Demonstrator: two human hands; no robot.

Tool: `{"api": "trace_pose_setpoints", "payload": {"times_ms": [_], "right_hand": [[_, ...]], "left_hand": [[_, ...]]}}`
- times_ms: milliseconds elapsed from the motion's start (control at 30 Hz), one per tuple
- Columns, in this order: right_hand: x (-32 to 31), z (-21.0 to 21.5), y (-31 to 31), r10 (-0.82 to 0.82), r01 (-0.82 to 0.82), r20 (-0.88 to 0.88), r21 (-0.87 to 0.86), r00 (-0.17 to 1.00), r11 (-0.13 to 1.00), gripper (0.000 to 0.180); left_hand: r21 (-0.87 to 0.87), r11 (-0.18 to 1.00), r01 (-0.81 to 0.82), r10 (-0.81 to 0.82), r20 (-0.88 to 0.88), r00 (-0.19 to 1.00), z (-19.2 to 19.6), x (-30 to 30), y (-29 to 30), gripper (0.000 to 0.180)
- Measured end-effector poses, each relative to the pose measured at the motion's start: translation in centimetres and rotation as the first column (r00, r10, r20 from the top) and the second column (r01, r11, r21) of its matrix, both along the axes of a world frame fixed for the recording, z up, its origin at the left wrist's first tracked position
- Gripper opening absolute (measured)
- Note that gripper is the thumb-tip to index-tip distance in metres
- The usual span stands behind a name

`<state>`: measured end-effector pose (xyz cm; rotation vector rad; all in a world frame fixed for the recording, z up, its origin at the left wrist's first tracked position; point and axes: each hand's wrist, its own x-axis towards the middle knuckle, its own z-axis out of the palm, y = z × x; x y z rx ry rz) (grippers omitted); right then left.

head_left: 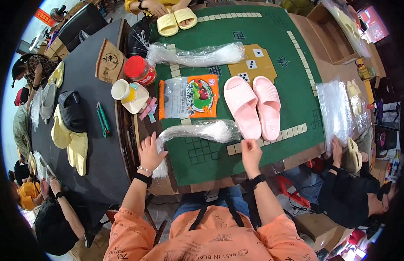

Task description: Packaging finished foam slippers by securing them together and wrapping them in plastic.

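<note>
My left hand (149, 151) rests with fingers spread on the left end of a bundle of clear plastic bags (197, 130) lying across the green table mat (293, 87). At the bundle's right end, my right hand (250, 155) pinches the plastic with its fingers curled. A pair of pink slippers (252, 106) lies side by side just beyond my right hand, soles down. A flat packet with an orange and white label (189, 96) sits left of the slippers.
A second bundle of clear bags (197, 55) lies farther back. A red-lidded jar (140, 70), a white cup (122, 90) and a green cutter (102, 118) sit at left. Yellow and black slippers (69, 126) cover the dark table. Other people work around the tables.
</note>
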<state>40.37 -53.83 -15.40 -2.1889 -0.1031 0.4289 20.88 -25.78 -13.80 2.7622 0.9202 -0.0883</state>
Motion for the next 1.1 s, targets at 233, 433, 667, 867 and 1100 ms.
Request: {"api": "trace_pose_setpoints", "payload": {"times_ms": [233,433,667,867,1100], "right_hand": [[4.6,-2.0,1.4,0.231,-0.307,0.412,0.127,0.881,0.943,0.017],[5.3,-2.6,0.7,0.379,-0.295,-0.165,0.384,0.911,0.875,0.009],[7.8,-0.6,0.6,0.625,-0.395,-0.390,0.524,0.676,0.755,0.009],[8.1,-1.7,0.7,0.624,-0.443,-0.372,0.465,0.687,0.766,0.011],[6.4,-1.8,0.1,0.649,-0.307,-0.483,0.608,0.588,0.732,0.013]], "left_hand": [[-0.567,0.811,0.145,0.189,0.489,0.852,3.2,8.5,-14.3,0.020],[-0.918,0.208,-0.339,0.737,-0.081,0.671,-0.6,14.7,-19.5,0.030],[-0.930,0.104,-0.352,0.843,-0.106,0.528,-0.3,15.0,-18.4,0.023],[-0.805,0.465,-0.367,0.762,0.153,0.630,0.6,14.9,-20.5,0.020],[-0.744,0.501,-0.442,0.817,0.237,0.526,-1.9,14.5,-21.9,0.018]]}}
